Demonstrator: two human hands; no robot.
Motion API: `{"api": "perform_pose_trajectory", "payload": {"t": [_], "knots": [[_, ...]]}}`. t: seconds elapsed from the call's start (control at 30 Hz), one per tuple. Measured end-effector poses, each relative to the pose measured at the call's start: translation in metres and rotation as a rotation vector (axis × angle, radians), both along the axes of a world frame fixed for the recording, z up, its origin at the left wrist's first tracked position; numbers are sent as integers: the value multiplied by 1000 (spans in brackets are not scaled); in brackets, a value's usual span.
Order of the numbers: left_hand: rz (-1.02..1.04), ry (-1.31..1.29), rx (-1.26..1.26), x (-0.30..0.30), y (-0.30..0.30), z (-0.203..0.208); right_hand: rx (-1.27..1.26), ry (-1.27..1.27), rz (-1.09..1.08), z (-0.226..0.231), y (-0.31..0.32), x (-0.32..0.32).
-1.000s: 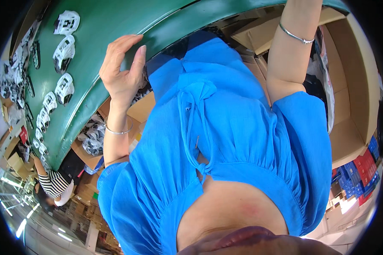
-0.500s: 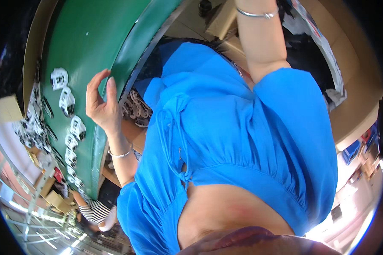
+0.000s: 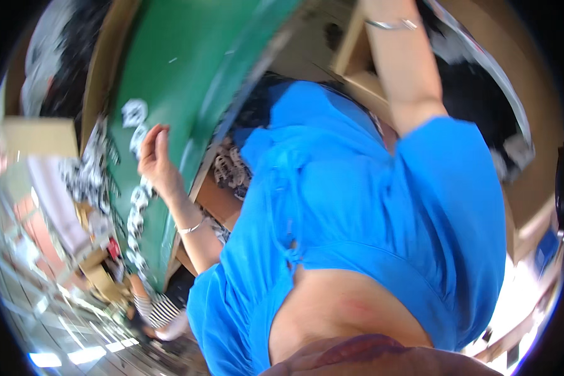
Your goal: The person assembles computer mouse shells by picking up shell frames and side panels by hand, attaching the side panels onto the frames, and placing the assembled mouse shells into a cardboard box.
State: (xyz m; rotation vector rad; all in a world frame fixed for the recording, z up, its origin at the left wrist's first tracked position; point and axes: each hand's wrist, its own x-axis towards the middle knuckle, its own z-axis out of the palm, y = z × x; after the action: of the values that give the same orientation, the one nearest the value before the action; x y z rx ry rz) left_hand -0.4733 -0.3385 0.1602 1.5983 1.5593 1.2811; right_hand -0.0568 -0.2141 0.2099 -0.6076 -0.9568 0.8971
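My left hand (image 3: 158, 163) is over the green tabletop (image 3: 175, 69), its fingers curled toward the thumb. Motion blur hides whether the fingertips meet, and I can make out nothing between them. Closest to this hand runs a line of small white-and-black pieces (image 3: 135, 113); their exact kind is unclear. The hand covers part of that line. My right forearm (image 3: 404, 75), with a silver bangle at the wrist, reaches past the upper edge, so the right hand is out of view.
More white-and-black pieces (image 3: 91, 175) are heaped along the table's left side. A similar bunch (image 3: 232, 169) sits in a carton under the near edge. At right stands a large cardboard box (image 3: 526, 94) with a dark lining. Another person's striped sleeve (image 3: 163, 310) shows at lower left.
My left hand's fingers have drawn nearer the thumb, and the hand now overlaps the line of pieces. The whole view has shifted, with table and boxes appearing further right.
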Motion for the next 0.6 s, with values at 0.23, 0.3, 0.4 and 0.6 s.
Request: {"api": "perform_pose_trajectory", "payload": {"t": [0.23, 0.3, 0.4, 0.6], "knots": [[154, -28, -42, -38, -23, -18, -277, -211, 169, -12, 33, -8], [286, 72, -18, -58, -27, -17, -262, -367, 241, -6, 47, -52], [460, 375, 91, -75, -29, -14, -239, -606, 362, 0, 56, -104], [399, 574, 194, -60, 18, -15, -115, -864, 690, -20, 73, -211]]}}
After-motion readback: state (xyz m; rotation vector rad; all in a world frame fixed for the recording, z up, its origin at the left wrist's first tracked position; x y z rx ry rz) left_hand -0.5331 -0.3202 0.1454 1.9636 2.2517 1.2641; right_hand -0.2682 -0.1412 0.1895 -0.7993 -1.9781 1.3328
